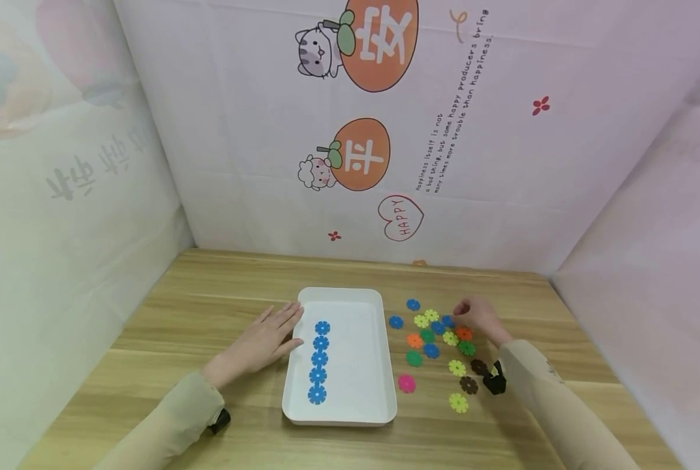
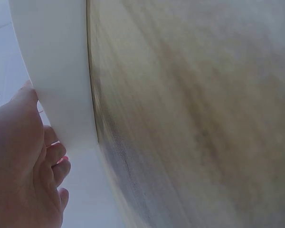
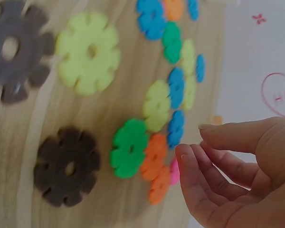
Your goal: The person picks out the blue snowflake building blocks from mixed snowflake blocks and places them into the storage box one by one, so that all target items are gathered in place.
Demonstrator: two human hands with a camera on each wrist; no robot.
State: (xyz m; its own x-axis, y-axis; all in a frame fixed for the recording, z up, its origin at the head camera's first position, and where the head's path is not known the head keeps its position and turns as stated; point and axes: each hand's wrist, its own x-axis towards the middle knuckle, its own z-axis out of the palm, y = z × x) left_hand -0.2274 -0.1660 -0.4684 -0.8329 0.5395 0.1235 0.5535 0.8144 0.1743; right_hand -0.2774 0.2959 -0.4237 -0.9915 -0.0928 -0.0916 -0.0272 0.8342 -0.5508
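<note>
A white tray [image 1: 358,365] holds several blue notched plastic discs [image 1: 319,358] in a lengthwise row near its left side. My left hand [image 1: 261,339] rests at the tray's left edge with its fingers stretched out; the left wrist view shows the hand [image 2: 23,161] against the white tray wall [image 2: 57,71]. Over the far right of the loose discs is my right hand [image 1: 480,316], closest to a blue disc [image 1: 448,320]. In the right wrist view, a gap shows between the thumb and fingertips [image 3: 185,152], with nothing held, beside a blue disc [image 3: 175,135] and an orange disc [image 3: 154,154].
Right of the tray, loose discs lie scattered: pink [image 1: 406,383], green [image 1: 413,358], yellow [image 1: 458,403], brown [image 1: 468,386] and others. Some lie close together or overlap. Printed cloth walls [image 1: 256,163] stand behind and at both sides of the wooden table [image 1: 220,294].
</note>
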